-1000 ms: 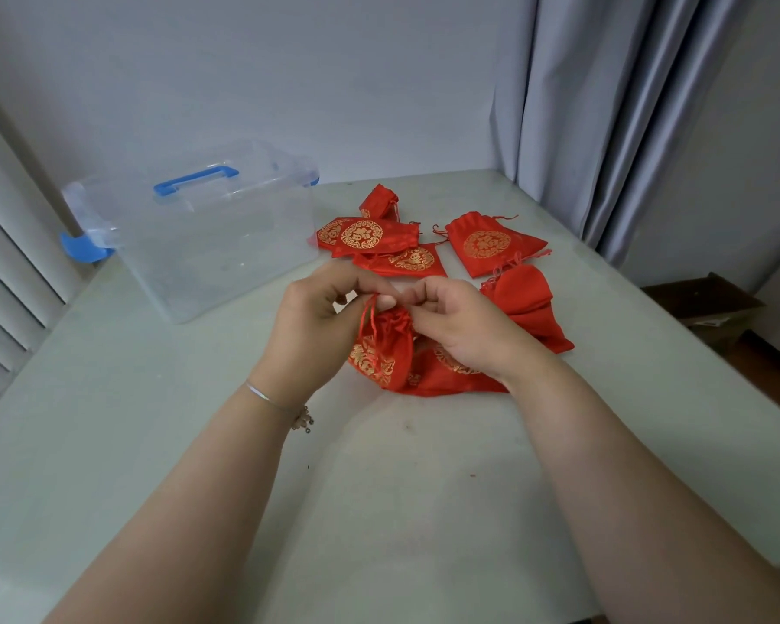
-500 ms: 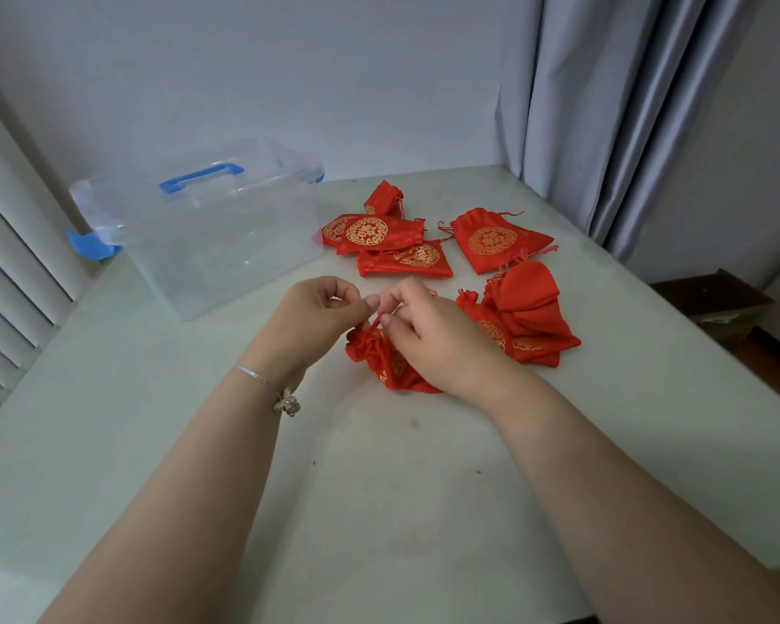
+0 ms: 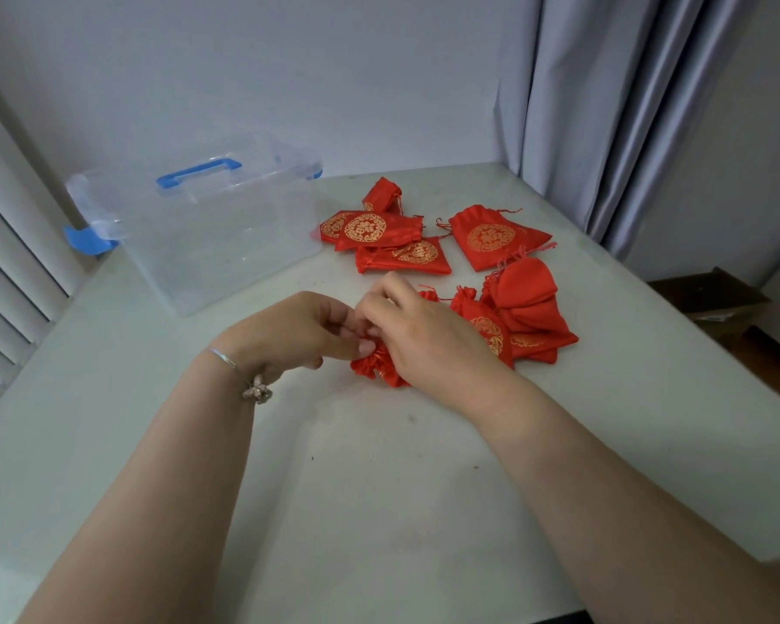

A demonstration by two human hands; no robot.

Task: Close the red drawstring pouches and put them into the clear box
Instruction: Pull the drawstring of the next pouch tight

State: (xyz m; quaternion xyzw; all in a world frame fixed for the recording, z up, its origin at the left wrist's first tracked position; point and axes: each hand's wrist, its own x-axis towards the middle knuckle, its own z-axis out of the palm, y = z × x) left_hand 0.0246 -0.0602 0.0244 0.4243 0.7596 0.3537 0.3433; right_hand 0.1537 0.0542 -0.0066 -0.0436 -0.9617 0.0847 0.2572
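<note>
Left hand (image 3: 307, 328) and right hand (image 3: 417, 326) met over bunched red pouch (image 3: 377, 369) on table (image 3: 379, 488), fingertips pinching its gathered mouth (cords hidden under fingers). Other pouches (image 3: 390, 238) lay loose behind, near clear box (image 3: 212, 231), which stood well left of them, nothing red inside.

Pale green table (image 3: 379, 488), clear box (image 3: 208, 231) with blue handle at far left, red drawstring pouches (image 3: 392, 240) scattered beside it, one gathered pouch (image 3: 374, 367) under two hands
</note>
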